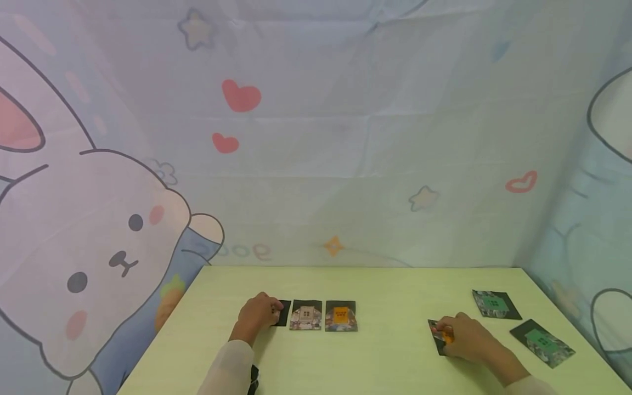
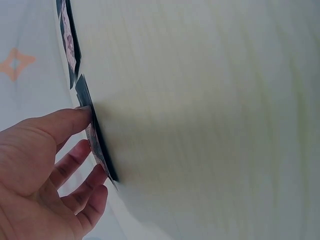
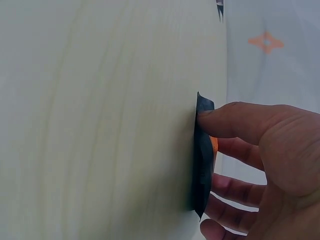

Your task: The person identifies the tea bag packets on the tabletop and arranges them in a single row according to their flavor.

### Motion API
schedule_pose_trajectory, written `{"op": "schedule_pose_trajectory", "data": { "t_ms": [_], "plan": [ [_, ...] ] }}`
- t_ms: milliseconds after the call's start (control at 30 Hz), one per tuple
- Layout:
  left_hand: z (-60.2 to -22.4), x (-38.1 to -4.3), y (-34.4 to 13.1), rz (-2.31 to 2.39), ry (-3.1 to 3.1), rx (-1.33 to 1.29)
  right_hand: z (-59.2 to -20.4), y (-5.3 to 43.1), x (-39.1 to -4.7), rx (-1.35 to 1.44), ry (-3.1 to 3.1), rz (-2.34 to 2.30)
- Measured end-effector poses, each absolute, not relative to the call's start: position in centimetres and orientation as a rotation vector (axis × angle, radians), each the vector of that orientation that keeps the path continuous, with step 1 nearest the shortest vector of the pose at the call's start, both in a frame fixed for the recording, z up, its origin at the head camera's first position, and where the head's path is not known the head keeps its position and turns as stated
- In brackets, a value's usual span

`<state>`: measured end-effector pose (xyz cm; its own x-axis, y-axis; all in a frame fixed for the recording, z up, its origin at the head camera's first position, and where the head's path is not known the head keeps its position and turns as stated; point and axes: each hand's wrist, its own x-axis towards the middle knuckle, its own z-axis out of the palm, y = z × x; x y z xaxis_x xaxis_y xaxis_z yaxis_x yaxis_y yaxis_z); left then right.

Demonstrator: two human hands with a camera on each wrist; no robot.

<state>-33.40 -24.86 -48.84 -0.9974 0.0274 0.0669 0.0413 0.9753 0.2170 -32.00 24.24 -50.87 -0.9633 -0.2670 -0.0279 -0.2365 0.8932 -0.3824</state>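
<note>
My left hand grips a dark flat packet at the left of the table, thumb on one end and fingers along its edge. Right beside it lie a packet with a beige label and one with an orange label, in a row. Over on the right, my right hand holds another orange-labelled packet between thumb and fingers. In the right wrist view this packet stands nearly edge-on to the camera, slightly bent. My fingers hide much of both held packets.
Two green-labelled packets lie at angles near the table's right edge, beyond and beside my right hand. A small dark object shows by the left sleeve, mostly hidden. Behind the pale table hangs a printed cloth.
</note>
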Motion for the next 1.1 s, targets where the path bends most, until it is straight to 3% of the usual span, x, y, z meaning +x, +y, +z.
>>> {"op": "schedule_pose_trajectory", "data": {
  "t_ms": [1100],
  "plan": [
    [-48.9,-33.3,-25.0,-0.393,-3.058,-0.043,-50.2,15.2,-33.5,-0.475,2.973,-0.732]
  ]
}}
